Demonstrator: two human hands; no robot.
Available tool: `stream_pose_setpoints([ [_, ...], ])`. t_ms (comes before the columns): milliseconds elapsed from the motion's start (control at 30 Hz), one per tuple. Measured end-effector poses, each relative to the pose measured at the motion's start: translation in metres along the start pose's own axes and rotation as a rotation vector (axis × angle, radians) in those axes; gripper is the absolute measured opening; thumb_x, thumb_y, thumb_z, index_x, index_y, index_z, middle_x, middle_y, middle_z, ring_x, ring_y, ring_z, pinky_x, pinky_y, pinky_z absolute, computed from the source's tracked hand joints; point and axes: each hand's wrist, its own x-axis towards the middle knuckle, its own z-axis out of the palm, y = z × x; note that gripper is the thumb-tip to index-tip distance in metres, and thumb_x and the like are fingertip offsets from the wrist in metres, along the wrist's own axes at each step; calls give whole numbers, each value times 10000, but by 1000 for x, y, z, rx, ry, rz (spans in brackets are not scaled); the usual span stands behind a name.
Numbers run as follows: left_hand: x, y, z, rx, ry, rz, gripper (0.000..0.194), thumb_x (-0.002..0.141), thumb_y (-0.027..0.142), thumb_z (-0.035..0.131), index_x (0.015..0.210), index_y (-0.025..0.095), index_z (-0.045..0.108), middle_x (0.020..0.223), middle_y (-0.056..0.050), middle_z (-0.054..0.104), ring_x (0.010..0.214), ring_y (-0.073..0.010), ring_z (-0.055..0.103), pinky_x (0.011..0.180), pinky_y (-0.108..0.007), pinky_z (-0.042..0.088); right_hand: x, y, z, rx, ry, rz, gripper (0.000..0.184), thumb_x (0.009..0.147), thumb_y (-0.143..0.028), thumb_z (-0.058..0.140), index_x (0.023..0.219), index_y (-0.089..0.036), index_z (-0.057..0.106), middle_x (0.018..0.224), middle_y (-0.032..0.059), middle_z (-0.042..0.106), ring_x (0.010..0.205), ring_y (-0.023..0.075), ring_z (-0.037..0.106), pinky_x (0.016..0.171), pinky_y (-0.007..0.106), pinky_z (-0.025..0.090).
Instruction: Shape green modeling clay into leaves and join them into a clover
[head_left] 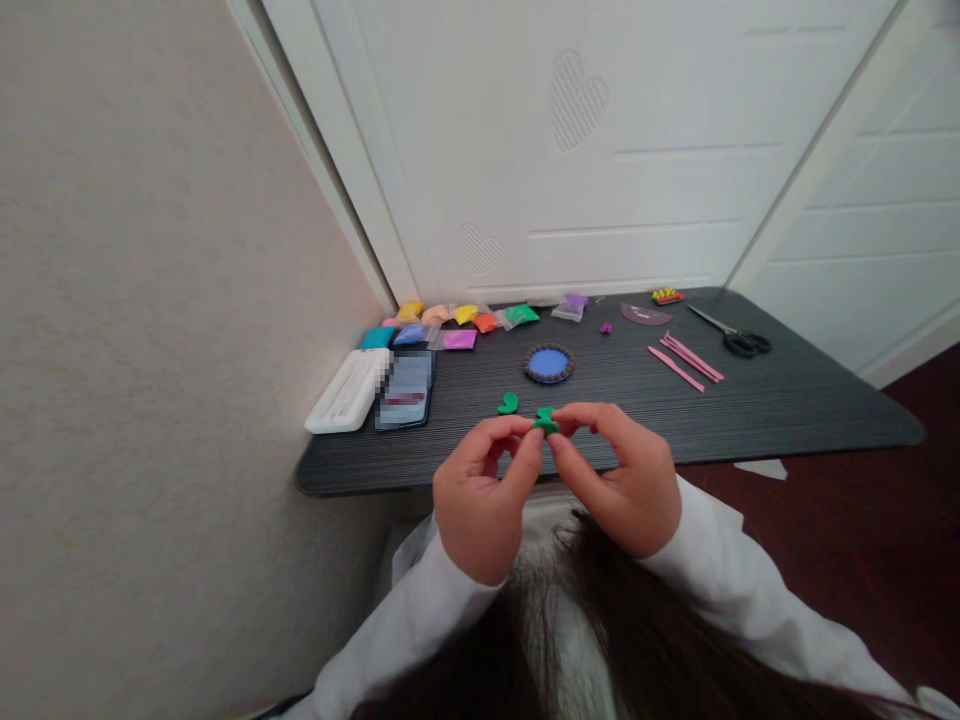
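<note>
A small lump of green modelling clay (546, 424) is pinched between my two hands, just over the front part of the dark table. Thumb and forefinger of my left hand (484, 495) press its left side. From the other side, my right hand (626, 480) grips it the same way. Just beyond my left fingertips a curved piece of green clay (508, 403) lies on the tabletop. Farther back is a blue clay disc (550, 363) with a brown beaded rim.
Clay packets (459, 339) in several colours line the back left, near a phone (409, 390) and a white case (349, 392). To the right lie pink tools (690, 358), scissors (739, 340), a clear purple sheet (645, 315) and a red-yellow clay piece (667, 296). A wall rises at left.
</note>
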Motion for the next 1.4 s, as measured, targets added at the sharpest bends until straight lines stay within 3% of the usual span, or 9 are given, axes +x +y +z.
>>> stream_pose_setpoints([
  [200,1,-3,0,-26,-48,21,108,728,193,616,835,199,618,757,8,646,645,-97,595,597,-204,481,1,1,-1,18,-17,32,72,753,-184,542,796,-181,599,750,19,658,711,146,587,679,283,452],
  [467,4,-8,-5,164,-10,328,169,692,95,628,826,198,639,805,-3,641,753,-123,574,697,-260,476,0,3,1,19,-8,16,72,751,-177,547,805,-181,594,742,14,649,699,140,576,673,276,446],
  [700,2,-8,-3,177,10,306,168,700,103,619,842,193,619,816,-5,632,769,-127,577,710,-270,480,-2,2,0,33,17,25,82,762,-180,547,830,-190,590,754,8,656,698,125,584,671,254,452],
  [833,3,-8,-4,259,47,370,229,684,106,638,893,201,623,841,-6,639,775,-128,580,735,-279,484,-1,2,1,14,12,8,72,759,-173,548,814,-184,592,746,9,658,688,123,587,671,255,452],
  [933,4,-7,-5,292,32,421,197,688,98,636,853,205,638,809,5,648,766,-121,591,737,-271,486,-1,1,2,6,20,-4,78,755,-167,549,819,-182,592,750,12,661,693,124,589,674,258,455],
  [1400,4,-5,-7,280,14,421,191,692,90,630,849,198,639,821,0,650,772,-123,588,735,-276,489,-2,1,-1,38,3,-17,95,762,-162,551,841,-184,599,769,12,661,719,119,588,694,251,462],
])
